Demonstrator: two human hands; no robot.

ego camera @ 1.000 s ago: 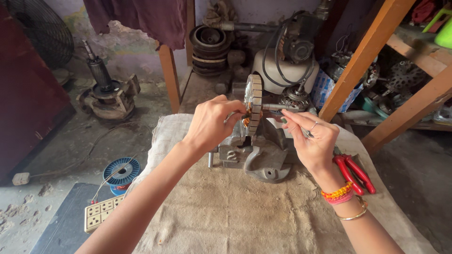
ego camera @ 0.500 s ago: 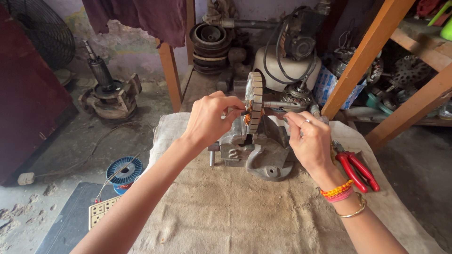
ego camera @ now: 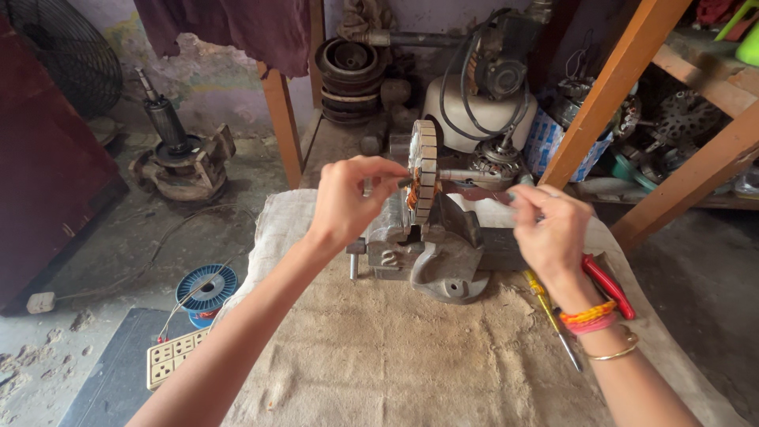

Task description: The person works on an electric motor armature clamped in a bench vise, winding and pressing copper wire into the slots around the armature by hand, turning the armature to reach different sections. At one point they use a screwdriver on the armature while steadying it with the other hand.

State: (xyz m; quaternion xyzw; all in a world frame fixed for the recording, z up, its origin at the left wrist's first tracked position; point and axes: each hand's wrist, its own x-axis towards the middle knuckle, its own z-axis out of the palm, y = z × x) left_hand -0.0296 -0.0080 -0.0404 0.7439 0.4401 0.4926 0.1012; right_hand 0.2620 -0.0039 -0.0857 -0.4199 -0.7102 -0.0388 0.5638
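Observation:
A round motor stator point(ego camera: 424, 170) with copper windings stands on edge, clamped in a grey bench vise point(ego camera: 431, 249) on a burlap-covered table point(ego camera: 411, 356). My left hand point(ego camera: 348, 198) pinches at the stator's left face near the windings. On the right side of the stator, my right hand point(ego camera: 545, 229) has its fingers closed on a thin dark strip point(ego camera: 474, 192) that reaches toward the stator. Whether the left fingers hold anything is too small to tell.
A yellow-handled screwdriver point(ego camera: 549, 316) and red-handled pliers point(ego camera: 609, 285) lie right of the vise. A blue wire spool point(ego camera: 205, 286) and a power strip point(ego camera: 175, 356) sit on the floor at left. Motor parts, a pump point(ego camera: 482, 103) and wooden shelf legs point(ego camera: 601, 95) crowd the back.
Both hands stay at the stator. My right hand has drifted slightly right and lower with the strip; the left has shifted its pinch on the stator's left face.

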